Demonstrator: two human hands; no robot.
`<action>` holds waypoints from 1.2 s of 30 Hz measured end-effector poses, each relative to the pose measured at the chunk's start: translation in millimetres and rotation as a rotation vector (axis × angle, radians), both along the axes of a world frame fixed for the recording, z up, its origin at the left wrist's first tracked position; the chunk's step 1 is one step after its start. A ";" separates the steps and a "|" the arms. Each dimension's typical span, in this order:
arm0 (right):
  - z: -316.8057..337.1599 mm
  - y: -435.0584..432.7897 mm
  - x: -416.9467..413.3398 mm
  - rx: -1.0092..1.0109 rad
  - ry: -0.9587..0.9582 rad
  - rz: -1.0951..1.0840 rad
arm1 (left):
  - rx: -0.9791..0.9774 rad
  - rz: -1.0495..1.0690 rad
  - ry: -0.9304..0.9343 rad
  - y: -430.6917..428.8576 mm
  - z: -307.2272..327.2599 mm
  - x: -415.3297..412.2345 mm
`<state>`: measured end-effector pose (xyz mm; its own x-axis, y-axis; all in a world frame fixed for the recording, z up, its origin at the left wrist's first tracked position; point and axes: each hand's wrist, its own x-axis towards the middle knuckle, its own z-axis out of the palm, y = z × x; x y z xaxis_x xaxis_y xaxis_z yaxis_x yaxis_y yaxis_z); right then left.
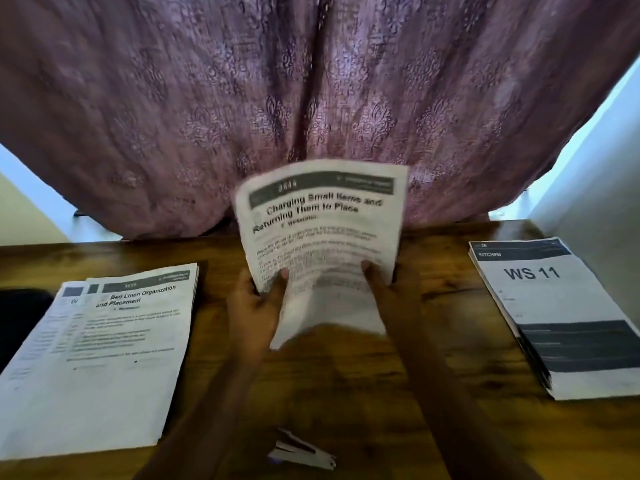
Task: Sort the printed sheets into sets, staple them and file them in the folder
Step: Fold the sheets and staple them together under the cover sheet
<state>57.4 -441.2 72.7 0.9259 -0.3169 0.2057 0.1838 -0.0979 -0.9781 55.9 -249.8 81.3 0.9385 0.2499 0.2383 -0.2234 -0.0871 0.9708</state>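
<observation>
Nearest, on the wooden table (346,393), a small stapler (301,452) lies between the two forearms. It is touched by neither, probably parked within easy reach for the stapling step.

Just beyond it, the left hand (254,306) and right hand (391,289) pinch the held sheets (322,237) by their lower left and lower right edges. Each thumb is on the printed face and the fingers are curled behind. The sheets stand tilted up off the table, facing the person, which looks like a way to read the heading and choose a set. Their bold title reads "Charging Small Items and Returning Them to Place". The number in the dark band above it is too blurred to trust.

To the left, the left pile (104,358) lies flat, its top sheet headed "Bed Linen Organization and Placement", with another sheet poking out from under its left side. Well apart on the right, the right stack (561,323) is thicker and shows "KITCHEN" and "WS 11". Keeping the two piles on opposite sides likely leaves the middle free for handling.

A dark object (20,317) sits at the left edge beside the left pile. I cannot tell whether it is the folder.

Farthest, a patterned mauve curtain (311,81) hangs down to the table's back edge.
</observation>
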 end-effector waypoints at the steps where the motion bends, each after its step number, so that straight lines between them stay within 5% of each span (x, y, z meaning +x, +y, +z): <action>1: 10.5 0.1 -2.3 -0.020 -0.100 -0.006 | 0.029 -0.021 -0.095 -1.1 8.5 -3.5; 5: -8.1 13.5 -3.2 -0.190 -0.042 -0.045 | 0.314 -0.002 -0.216 -6.0 -20.1 -1.9; 10: -9.2 22.6 2.1 -0.144 0.000 -0.105 | 0.370 0.021 -0.174 -2.4 -35.4 7.5; 13: 8.2 13.0 8.5 -0.086 0.033 -0.103 | 0.231 -0.061 0.002 6.3 -26.8 13.7; 17: -28.4 0.8 15.4 -0.123 0.435 -0.008 | 0.107 -0.210 0.391 15.4 -57.6 19.9; 20: -56.3 1.9 3.5 -0.114 0.566 0.033 | 0.085 -0.264 0.610 19.2 -85.8 14.3; 24: -67.4 2.3 -2.3 -0.245 0.575 0.032 | 0.843 -0.004 0.183 28.6 -99.9 26.7; 28: -73.9 3.3 3.3 -0.252 0.584 0.057 | 1.252 -0.229 0.089 15.4 -92.2 61.2; 32: -81.1 3.1 13.6 -0.355 0.640 0.052 | 1.367 -0.431 0.190 29.3 -124.4 86.5; 36: -81.4 -6.9 39.1 -0.856 0.629 0.036 | 1.358 -0.426 0.170 30.7 -133.9 89.4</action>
<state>96.5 -448.1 -8.7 0.9492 -0.2638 -0.1717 -0.3147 -0.8029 -0.5063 145.3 -219.0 -52.6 0.9235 -0.3789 -0.0601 -0.3597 -0.9096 0.2080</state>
